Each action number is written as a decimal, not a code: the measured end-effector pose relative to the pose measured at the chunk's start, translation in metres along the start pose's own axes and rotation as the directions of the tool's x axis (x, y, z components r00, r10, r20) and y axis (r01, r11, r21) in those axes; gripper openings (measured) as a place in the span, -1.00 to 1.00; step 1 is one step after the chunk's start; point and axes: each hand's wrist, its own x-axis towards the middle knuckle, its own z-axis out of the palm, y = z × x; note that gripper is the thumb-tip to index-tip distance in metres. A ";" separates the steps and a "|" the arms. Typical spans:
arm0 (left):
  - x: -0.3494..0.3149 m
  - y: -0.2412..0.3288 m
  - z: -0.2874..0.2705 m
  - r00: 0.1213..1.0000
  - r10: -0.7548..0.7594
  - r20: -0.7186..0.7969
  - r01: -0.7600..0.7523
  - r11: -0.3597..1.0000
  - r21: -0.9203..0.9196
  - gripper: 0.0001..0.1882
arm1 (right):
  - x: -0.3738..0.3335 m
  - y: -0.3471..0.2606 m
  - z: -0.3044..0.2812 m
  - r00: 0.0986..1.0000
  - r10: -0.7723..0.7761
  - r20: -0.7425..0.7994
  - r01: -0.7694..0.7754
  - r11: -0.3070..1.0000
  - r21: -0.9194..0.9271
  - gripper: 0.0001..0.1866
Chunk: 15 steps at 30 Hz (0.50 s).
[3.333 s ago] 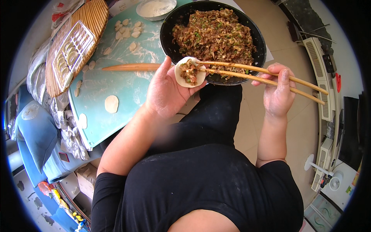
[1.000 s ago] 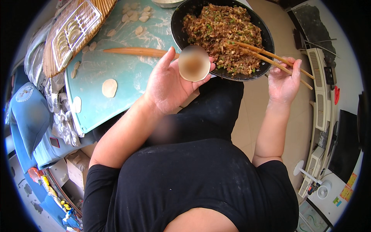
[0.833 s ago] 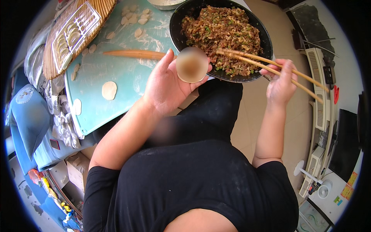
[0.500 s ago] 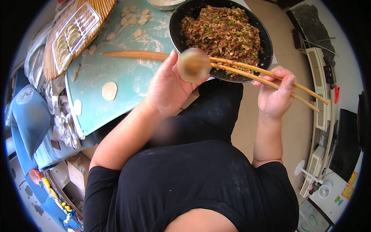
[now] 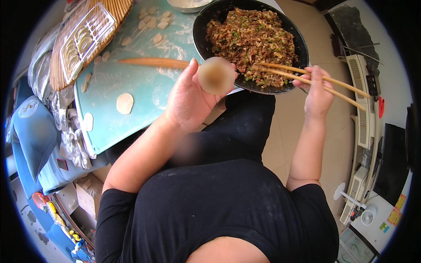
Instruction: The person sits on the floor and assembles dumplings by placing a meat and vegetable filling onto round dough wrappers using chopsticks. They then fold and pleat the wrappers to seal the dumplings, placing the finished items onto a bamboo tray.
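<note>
My left hand (image 5: 186,103) is cupped palm up at the centre, holding a round dumpling wrapper (image 5: 216,76). A brownish patch, blurred, shows in the wrapper's middle. Between the fingers of my right hand (image 5: 319,95) is a pair of wooden chopsticks (image 5: 347,87). Their tips rest at the near side of a meat-and-greens filling (image 5: 252,41), heaped in a black pan (image 5: 303,52). A tapered wooden rolling pin (image 5: 149,62) lies left of my left hand, its right end hidden behind that hand.
A floured green board (image 5: 105,136) carries a flat wrapper (image 5: 125,104) and several small dough pieces (image 5: 150,22). Finished dumplings sit in a white plastic tray (image 5: 83,39) on a woven straw mat (image 5: 57,65) at the upper left. Part of a metal bowl (image 5: 188,5) shows behind.
The chopsticks have drawn away from the wrapper, rightward, and their tips are now at the filling in the pan. My left hand has barely moved.
</note>
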 end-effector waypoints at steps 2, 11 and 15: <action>0.000 0.000 -0.001 1.000 -0.008 -0.005 0.008 1.000 -0.004 -0.44 | -0.004 -0.002 -0.006 0.996 -0.094 -0.001 0.094 0.988 0.124 -0.67; -0.004 -0.002 0.003 0.996 -0.037 0.083 0.044 0.995 -0.085 -0.37 | -0.025 -0.007 0.007 0.972 -0.060 0.229 -0.086 0.812 0.578 -0.61; -0.006 -0.001 0.003 0.993 -0.056 0.100 0.066 0.992 -0.109 -0.35 | -0.029 -0.005 0.013 0.971 -0.029 0.238 -0.115 0.815 0.569 -0.61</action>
